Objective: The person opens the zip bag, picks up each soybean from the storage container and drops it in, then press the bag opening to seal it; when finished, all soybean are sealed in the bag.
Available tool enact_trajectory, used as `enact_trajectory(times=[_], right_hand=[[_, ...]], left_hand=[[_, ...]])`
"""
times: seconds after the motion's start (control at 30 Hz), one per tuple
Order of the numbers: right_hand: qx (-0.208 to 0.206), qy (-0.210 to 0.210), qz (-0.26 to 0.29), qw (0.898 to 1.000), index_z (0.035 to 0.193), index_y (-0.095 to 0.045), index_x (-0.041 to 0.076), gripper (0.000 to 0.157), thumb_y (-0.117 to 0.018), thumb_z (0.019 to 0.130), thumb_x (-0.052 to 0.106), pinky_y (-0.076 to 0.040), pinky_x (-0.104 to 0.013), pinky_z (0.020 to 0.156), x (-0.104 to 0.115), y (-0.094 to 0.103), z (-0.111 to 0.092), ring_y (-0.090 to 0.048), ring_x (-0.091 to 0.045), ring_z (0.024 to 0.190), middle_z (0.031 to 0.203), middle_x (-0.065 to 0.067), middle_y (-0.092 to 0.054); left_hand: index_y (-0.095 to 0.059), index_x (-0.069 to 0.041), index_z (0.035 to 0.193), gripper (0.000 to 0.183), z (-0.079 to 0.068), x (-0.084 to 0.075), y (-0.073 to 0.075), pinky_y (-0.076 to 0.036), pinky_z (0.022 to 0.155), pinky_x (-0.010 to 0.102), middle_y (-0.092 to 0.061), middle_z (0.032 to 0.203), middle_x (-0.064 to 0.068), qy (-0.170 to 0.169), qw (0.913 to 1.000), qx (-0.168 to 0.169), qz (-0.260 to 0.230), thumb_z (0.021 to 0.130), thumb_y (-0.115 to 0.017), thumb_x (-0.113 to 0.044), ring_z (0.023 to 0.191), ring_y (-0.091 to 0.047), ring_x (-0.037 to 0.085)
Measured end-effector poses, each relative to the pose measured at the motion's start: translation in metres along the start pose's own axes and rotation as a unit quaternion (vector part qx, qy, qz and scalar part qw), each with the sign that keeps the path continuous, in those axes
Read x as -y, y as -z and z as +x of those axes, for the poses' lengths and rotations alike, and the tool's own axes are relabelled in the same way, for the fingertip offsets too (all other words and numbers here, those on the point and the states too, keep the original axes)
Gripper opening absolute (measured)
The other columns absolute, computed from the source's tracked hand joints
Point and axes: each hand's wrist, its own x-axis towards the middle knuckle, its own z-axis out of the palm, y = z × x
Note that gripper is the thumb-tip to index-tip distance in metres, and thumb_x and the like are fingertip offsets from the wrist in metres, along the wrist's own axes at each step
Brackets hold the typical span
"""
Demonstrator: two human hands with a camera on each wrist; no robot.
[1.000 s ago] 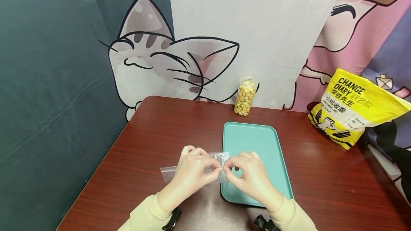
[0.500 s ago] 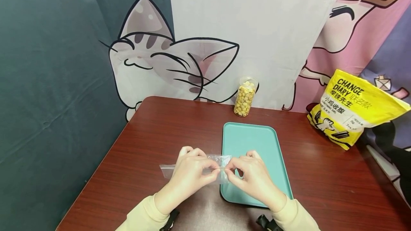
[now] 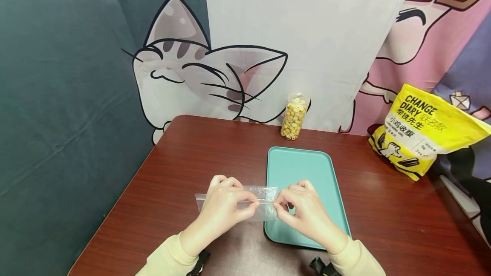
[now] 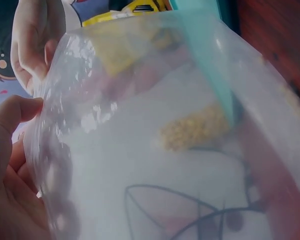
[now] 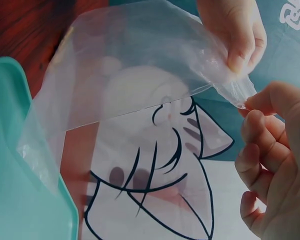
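A clear plastic zip bag (image 3: 264, 211) is stretched between both hands, above the table and the left edge of a teal tray (image 3: 307, 173). My left hand (image 3: 226, 203) pinches its upper edge between thumb and forefinger. A short way to the right, my right hand (image 3: 303, 210) pinches the same edge near the bag's corner. In the left wrist view the bag (image 4: 140, 125) fills most of the picture and looks flat, with nothing visible inside. From the right wrist the bag (image 5: 125, 75) hangs out over the tray's side.
A clear jar of popcorn (image 3: 293, 118) stands upright at the back of the brown table (image 3: 184, 152). To the right leans a large yellow snack bag (image 3: 422, 131). Printed cloth (image 3: 245, 12) hangs behind the table and along the left.
The two hands have drawn apart along the bag's edge, the left going left and the right going right. A longer stretch of edge shows between the fingertips.
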Motion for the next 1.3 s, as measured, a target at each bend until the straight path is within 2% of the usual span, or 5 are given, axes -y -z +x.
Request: enact_trajectory(times=[0.2,0.4,0.77,1.07,1.3], right_hand=[[0.009,-0.015,0.008,1.0,0.071,-0.055,0.025,0.022,-0.064,0.071,0.005,-0.028,-0.025,0.077,-0.003,0.004,-0.004,-0.041,0.001,0.058,0.064,0.018,-0.045],[0.009,-0.017,0.007,1.0,0.071,-0.054,0.025,0.022,-0.064,0.071,0.005,-0.027,-0.025,0.077,-0.005,0.006,-0.006,-0.041,-0.002,0.058,0.064,0.019,-0.046],[-0.02,0.002,-0.007,1.0,0.072,-0.057,0.028,0.026,-0.069,0.068,0.005,-0.028,-0.027,0.076,-0.012,0.006,-0.009,-0.042,0.001,0.06,0.065,0.022,-0.05],[0.015,-0.038,-0.009,0.999,0.07,-0.057,0.026,0.019,-0.065,0.073,0.01,-0.028,-0.026,0.079,-0.012,0.009,-0.01,-0.042,0.0,0.06,0.064,0.022,-0.048],[0.014,-0.032,-0.005,0.999,0.071,-0.057,0.027,0.023,-0.065,0.07,0.005,-0.027,-0.028,0.08,-0.013,0.01,-0.011,-0.042,0.0,0.061,0.064,0.022,-0.049]], left_hand=[[-0.069,-0.032,0.065,0.014,-0.005,0.004,0.004,-0.036,0.079,0.033,-0.054,0.055,-0.022,0.02,0.9998,0.006,-0.001,0.065,-0.078,-0.021,0.066,-0.05,0.0],[-0.069,-0.032,0.065,0.014,-0.007,0.007,0.005,-0.035,0.079,0.033,-0.053,0.054,-0.021,0.02,0.9998,0.002,0.006,0.065,-0.078,-0.021,0.066,-0.05,0.001],[-0.072,-0.031,0.067,0.013,-0.014,0.017,0.01,-0.035,0.077,0.033,-0.057,0.055,-0.023,0.02,0.9995,-0.007,0.023,0.064,-0.079,-0.021,0.066,-0.05,0.001],[-0.066,-0.031,0.064,0.016,-0.017,0.02,0.012,-0.034,0.076,0.033,-0.053,0.052,-0.023,0.027,0.9988,-0.017,0.036,0.062,-0.076,-0.018,0.066,-0.05,0.002],[-0.072,-0.029,0.068,0.014,-0.02,0.024,0.016,-0.034,0.074,0.033,-0.058,0.055,-0.023,0.022,0.9987,-0.033,0.033,0.062,-0.075,-0.017,0.064,-0.051,0.002]])
